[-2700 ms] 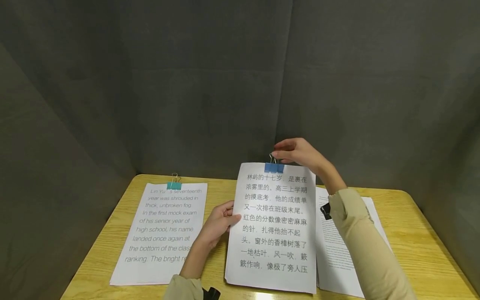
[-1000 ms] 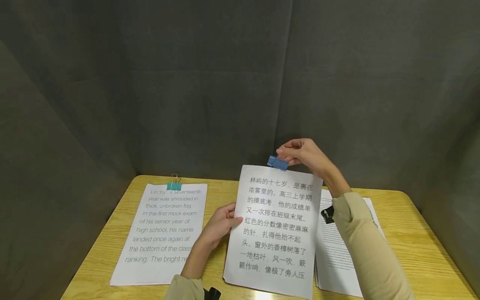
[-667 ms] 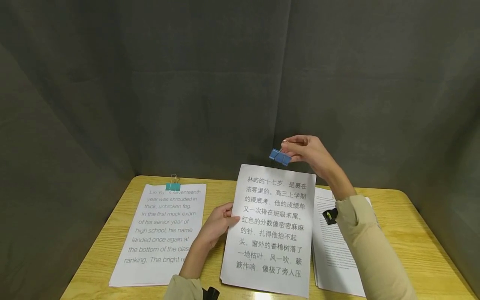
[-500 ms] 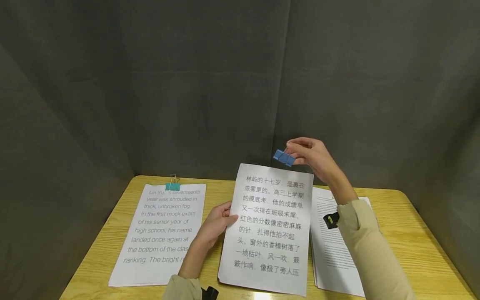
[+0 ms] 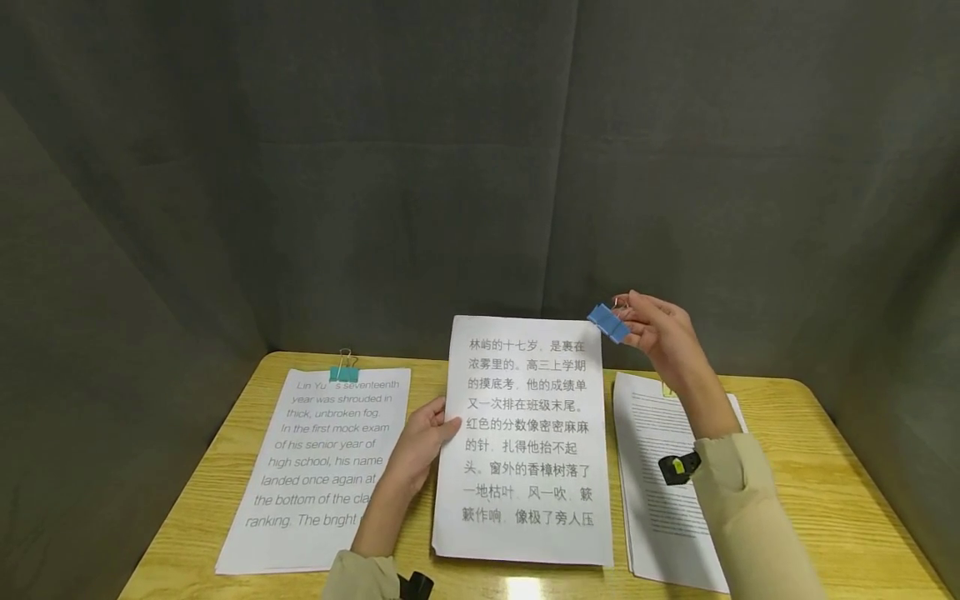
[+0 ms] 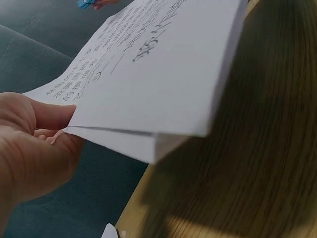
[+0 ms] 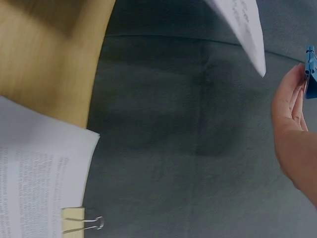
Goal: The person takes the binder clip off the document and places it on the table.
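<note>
My left hand (image 5: pixel 420 442) pinches the left edge of a stack of printed sheets (image 5: pixel 525 442) with large Chinese text, thumb on the front. In the left wrist view the stack (image 6: pixel 163 89) is raised over the wood, its sheets parting slightly at the near edge. Past the stack's top right corner, my right hand (image 5: pixel 663 337) holds a blue binder clip (image 5: pixel 609 323) by its wire handles. The clip overlaps that corner in the head view; in the right wrist view the clip (image 7: pixel 311 74) is apart from the paper and partly cut off by the frame.
At the left of the wooden table (image 5: pixel 810 467) lies an English-text stack (image 5: pixel 315 475) with a teal binder clip (image 5: pixel 344 374). On the right, partly under my right forearm, lies a small-print stack (image 5: pixel 660 475) with a yellow binder clip (image 7: pixel 74 220). A grey curtain (image 5: pixel 420 183) hangs behind.
The blue binder clip has come off the stack's top edge and moved right in my right hand, turning. My left hand has shifted the stack left and slightly up, straightening it.
</note>
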Demonstrator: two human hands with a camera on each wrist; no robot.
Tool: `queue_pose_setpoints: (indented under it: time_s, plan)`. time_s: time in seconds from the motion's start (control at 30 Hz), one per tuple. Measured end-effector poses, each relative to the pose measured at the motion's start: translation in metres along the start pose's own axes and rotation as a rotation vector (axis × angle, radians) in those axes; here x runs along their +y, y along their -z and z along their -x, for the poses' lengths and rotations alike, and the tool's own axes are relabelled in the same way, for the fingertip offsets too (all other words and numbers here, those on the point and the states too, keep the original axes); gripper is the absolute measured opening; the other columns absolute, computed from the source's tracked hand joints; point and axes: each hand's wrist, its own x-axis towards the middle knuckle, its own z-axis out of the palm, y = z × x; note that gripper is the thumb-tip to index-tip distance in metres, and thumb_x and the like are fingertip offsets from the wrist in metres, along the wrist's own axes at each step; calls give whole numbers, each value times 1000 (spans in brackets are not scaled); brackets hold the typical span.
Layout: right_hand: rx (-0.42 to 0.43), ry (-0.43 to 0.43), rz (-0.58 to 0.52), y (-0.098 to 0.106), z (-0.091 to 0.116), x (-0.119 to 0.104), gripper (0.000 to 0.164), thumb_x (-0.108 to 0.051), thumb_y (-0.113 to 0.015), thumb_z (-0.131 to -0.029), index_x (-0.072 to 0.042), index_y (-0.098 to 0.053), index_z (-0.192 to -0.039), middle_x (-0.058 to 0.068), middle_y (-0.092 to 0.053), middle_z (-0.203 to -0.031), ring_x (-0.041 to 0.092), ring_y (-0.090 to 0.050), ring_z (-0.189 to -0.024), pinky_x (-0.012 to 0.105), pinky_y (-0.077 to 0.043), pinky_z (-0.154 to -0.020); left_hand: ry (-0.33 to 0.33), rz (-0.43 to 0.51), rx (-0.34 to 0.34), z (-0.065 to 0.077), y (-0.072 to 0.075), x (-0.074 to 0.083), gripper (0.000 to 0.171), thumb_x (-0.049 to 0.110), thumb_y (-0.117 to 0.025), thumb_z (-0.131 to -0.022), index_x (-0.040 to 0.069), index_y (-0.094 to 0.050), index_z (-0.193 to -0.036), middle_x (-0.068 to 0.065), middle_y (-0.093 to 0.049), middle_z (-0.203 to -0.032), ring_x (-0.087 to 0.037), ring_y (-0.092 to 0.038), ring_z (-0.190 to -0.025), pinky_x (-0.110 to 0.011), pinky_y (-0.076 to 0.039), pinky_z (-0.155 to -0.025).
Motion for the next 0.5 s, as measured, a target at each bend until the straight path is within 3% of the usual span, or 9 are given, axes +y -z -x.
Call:
queue_pose_setpoints:
  time_s: [0.2, 0.5]
  plan:
    - [-14, -13, -71, 9, 15, 19, 27, -20, -51, -110, -3, -72, -109, 4, -71, -91, 14, -69, -81, 25, -58, -75, -3, -4, 71, -1, 3, 1, 46, 0, -51, -105, -6, -46, -150, -21, -69, -124, -23, -71, -102, -27, -58, -84]
    - [-87, -35, -238, 7, 46, 60, 39, -20, -37, -113, -3, -71, -110, 4, -72, -94, 12, -68, -83, 26, -55, -78, 17, 67, 102, 0, 6, 2, 45, 0, -50, -105, -6, -46, -149, -21, -68, -126, -21, -71, -101, -27, -58, -83]
